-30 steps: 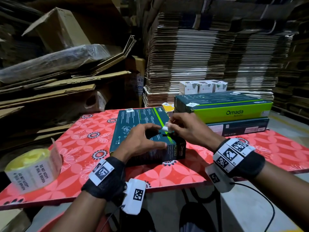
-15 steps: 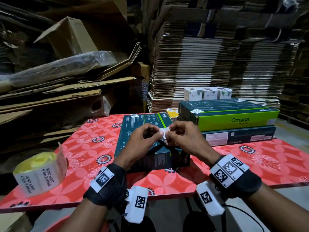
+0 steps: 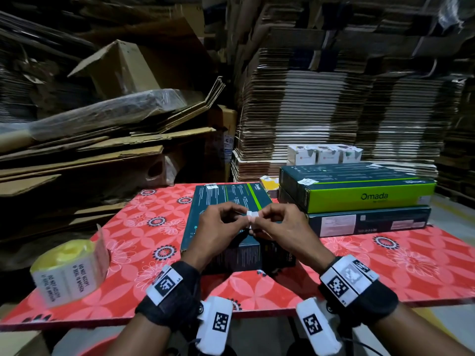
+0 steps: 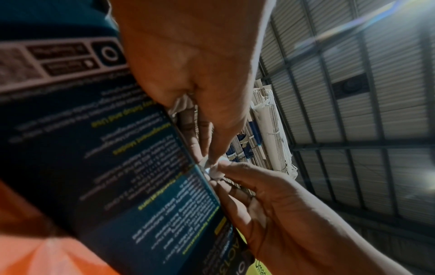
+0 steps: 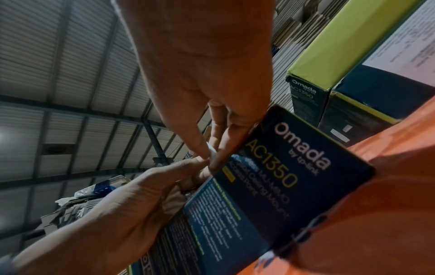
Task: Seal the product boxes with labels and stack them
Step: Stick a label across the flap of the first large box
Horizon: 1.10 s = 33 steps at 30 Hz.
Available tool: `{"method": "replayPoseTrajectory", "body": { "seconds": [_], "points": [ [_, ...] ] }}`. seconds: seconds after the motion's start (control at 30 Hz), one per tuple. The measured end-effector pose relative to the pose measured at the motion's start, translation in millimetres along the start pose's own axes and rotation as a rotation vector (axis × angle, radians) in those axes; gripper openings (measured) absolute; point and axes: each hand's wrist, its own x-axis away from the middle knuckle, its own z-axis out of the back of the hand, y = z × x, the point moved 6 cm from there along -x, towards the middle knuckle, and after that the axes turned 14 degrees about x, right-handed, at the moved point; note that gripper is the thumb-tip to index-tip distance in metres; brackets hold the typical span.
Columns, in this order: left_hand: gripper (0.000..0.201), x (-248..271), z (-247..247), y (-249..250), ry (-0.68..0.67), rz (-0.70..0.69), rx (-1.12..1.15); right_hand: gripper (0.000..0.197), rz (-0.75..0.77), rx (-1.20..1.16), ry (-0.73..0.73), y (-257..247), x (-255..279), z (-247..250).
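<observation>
A dark teal Omada product box (image 3: 226, 199) (image 4: 113, 167) (image 5: 270, 195) lies flat on the red floral table (image 3: 385, 265), its short end toward me. Just above its near edge, my left hand (image 3: 221, 224) and my right hand (image 3: 277, 226) both pinch a small white label (image 3: 252, 217) (image 4: 213, 167) between thumbs and fingertips. The label is crumpled and held off the box. In the right wrist view the pinched label is mostly hidden by fingertips.
Two more product boxes, green-sided (image 3: 359, 187) on a dark one (image 3: 367, 222), are stacked at the right. A yellow label roll (image 3: 68, 272) sits at the table's left front corner. Small white boxes (image 3: 323, 154) and piles of flattened cardboard (image 3: 334, 111) stand behind.
My left hand has risen off the box's near corner and joined the right hand on the label. Both hands now hold it slightly higher above the box.
</observation>
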Motion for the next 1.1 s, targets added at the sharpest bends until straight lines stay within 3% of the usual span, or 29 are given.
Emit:
{"method": "replayPoseTrajectory", "body": {
  "seconds": [0.37, 0.53, 1.1],
  "points": [
    [0.007, 1, 1, -2, 0.025, 0.003, 0.020, 0.015, -0.030, -0.038, 0.018, 4, -1, -2],
    [0.008, 1, -2, 0, -0.037, 0.025, 0.040, 0.014, -0.016, -0.060, -0.023, 1, 0, -2],
    [0.003, 0, 1, -6, -0.026, 0.066, 0.107, 0.011, -0.024, -0.178, -0.092, -5, 5, -5]
  ]
}}
